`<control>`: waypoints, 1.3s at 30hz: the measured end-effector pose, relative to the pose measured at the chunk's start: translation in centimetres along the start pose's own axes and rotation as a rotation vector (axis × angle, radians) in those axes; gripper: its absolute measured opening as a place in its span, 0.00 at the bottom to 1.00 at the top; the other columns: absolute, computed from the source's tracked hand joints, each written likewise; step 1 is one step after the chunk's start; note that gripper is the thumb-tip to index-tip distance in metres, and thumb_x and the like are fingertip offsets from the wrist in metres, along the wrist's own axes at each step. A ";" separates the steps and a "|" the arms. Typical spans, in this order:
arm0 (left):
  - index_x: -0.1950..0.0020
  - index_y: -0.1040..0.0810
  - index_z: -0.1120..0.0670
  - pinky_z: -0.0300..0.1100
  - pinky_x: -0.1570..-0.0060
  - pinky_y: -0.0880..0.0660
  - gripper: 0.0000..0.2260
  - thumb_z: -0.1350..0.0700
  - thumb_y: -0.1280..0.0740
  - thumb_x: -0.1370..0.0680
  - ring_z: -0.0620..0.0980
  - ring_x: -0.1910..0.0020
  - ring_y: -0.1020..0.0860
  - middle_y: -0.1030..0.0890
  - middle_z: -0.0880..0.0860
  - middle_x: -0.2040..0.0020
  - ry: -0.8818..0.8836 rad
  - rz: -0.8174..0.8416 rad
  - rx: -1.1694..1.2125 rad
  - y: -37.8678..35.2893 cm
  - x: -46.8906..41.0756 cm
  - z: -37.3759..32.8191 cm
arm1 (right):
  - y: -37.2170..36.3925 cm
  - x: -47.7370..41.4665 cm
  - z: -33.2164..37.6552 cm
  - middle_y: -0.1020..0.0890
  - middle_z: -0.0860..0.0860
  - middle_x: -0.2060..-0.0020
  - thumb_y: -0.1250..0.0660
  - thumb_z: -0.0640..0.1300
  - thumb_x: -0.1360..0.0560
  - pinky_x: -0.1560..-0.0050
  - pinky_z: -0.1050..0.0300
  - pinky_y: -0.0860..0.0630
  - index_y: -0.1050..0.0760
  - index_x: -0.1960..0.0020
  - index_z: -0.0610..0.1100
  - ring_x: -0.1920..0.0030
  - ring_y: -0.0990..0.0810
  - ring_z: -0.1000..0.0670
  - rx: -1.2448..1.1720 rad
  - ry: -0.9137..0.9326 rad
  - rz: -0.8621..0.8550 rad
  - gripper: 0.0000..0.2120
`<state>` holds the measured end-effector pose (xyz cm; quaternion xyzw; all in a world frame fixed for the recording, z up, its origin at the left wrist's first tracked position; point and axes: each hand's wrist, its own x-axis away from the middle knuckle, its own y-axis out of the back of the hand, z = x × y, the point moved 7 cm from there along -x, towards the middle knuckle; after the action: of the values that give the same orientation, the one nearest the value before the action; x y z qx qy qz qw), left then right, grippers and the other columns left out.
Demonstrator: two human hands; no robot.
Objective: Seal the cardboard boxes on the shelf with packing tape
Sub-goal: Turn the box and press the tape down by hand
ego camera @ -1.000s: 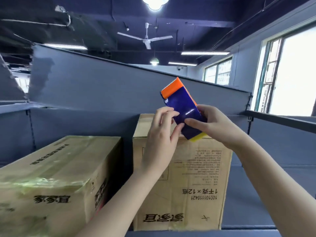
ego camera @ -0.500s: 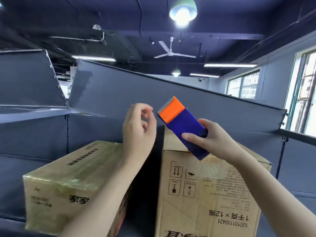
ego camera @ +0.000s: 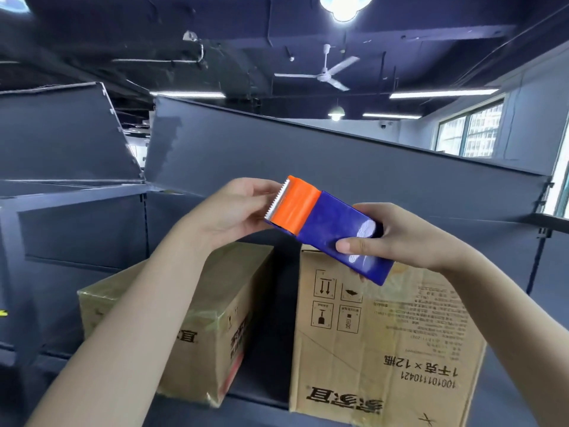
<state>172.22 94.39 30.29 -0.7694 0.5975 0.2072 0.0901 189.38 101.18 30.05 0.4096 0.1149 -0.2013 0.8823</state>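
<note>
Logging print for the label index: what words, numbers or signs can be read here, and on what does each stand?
"1千克×12瓶": right box, front face, upside down.
"家家宜": large logo low on that face, upside down; blurred on the left box too.
Long number by the quantity line: digits unsure.
Four boxed handling pictograms, one with two arrows; fine print beside them too small to read.
On the tape dispenser: no text.

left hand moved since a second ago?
Yes: left and up. The left hand covered the right box's face then; now it sits above the left box, holding the tape dispenser.
</note>
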 end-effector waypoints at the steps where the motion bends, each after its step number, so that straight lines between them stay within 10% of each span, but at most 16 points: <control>1: 0.47 0.19 0.59 0.38 0.59 0.23 0.07 0.61 0.35 0.23 0.48 0.58 0.20 0.18 0.55 0.55 0.020 -0.024 -0.012 0.2 0.1 0.2 | -0.2 0.0 0.0 0.16 0.53 0.63 0.27 0.54 0.34 0.69 0.66 0.25 0.26 0.52 0.44 0.65 0.17 0.53 -0.009 0.000 0.020 0.17; 11: 0.59 0.21 0.56 0.45 0.60 0.20 0.05 0.63 0.34 0.24 0.47 0.61 0.18 0.17 0.53 0.62 0.108 -0.306 -0.177 0.7 1.2 2.2 | -0.5 -0.6 -0.9 0.17 0.39 0.58 0.27 0.65 0.39 0.66 0.62 0.22 0.23 0.55 0.44 0.59 0.18 0.36 -0.045 -0.106 0.165 0.26; 24: 0.60 0.25 0.64 0.34 0.73 0.27 0.04 0.69 0.35 0.25 0.45 0.72 0.26 0.24 0.56 0.66 0.244 -0.510 0.282 2.2 1.4 3.9 | 6.1 1.4 -1.8 0.21 0.43 0.73 0.26 0.62 0.39 0.74 0.62 0.26 0.24 0.62 0.39 0.75 0.23 0.49 0.169 -0.397 0.266 0.25; 39: 0.63 0.27 0.62 0.34 0.78 0.33 0.08 0.68 0.37 0.23 0.44 0.75 0.36 0.30 0.54 0.71 0.391 -0.556 0.133 0.6 1.0 10.4 | 8.7 1.6 -3.9 0.19 0.42 0.69 0.29 0.65 0.46 0.73 0.62 0.25 0.25 0.50 0.35 0.73 0.21 0.49 0.331 -0.508 0.316 0.38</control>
<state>169.66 97.35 20.55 -0.9204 0.3830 -0.0162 0.0771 194.55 108.85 32.84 0.4968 -0.2074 -0.1737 0.8246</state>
